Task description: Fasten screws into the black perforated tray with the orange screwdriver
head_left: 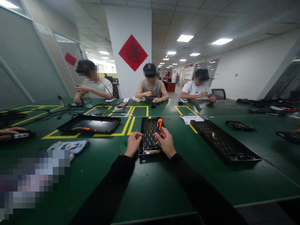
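A black keyboard frame (148, 133) lies lengthwise in front of me on the green table (150, 184). My left hand (132, 144) grips its left edge with the fingers curled. My right hand (166, 142) is closed round an orange-handled screwdriver (159, 124), held upright with its tip down on the frame's right side. Both my sleeves are black.
A black tray (90, 124) with small orange-handled tools sits left, inside yellow floor-tape lines. A long black keyboard shell (223, 142) lies right. Three people sit across the table working. Another person's hand (10, 132) rests at far left. A white-blue packet (70, 146) lies near left.
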A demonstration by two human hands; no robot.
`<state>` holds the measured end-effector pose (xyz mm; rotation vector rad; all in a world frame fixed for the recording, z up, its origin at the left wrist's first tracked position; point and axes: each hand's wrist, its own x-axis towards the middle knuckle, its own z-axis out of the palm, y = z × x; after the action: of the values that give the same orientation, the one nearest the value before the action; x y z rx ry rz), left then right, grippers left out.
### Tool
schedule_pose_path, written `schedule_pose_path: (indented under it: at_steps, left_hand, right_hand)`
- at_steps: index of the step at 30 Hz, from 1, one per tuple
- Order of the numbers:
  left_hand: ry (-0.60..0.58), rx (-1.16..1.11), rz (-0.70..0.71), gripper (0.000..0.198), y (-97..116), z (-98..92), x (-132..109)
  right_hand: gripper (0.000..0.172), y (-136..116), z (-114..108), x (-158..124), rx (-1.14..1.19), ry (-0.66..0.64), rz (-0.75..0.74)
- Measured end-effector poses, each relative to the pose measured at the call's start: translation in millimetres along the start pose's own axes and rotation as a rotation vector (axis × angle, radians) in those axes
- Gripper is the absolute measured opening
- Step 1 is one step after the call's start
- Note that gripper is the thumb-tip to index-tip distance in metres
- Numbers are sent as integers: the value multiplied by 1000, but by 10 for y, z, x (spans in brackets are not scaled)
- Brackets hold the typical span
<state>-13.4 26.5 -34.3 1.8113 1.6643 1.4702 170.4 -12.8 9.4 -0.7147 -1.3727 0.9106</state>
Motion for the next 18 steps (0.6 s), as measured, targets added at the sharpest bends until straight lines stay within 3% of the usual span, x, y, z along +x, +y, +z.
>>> schedule_pose_path:
  at_steps: [4, 9, 18]
  left_hand:
    - [-49, -27, -45, 17, 3, 0, -8]
    - [-62, -67, -64, 16, 23, 7, -7]
    - [-48, -73, -59, 15, 53, -17, -44]
  right_hand:
    - [58, 16, 2, 4, 52, 26, 25]
    - [44, 28, 16, 6, 70, -5, 29]
    - [41, 33, 18, 1, 45, -14, 27]
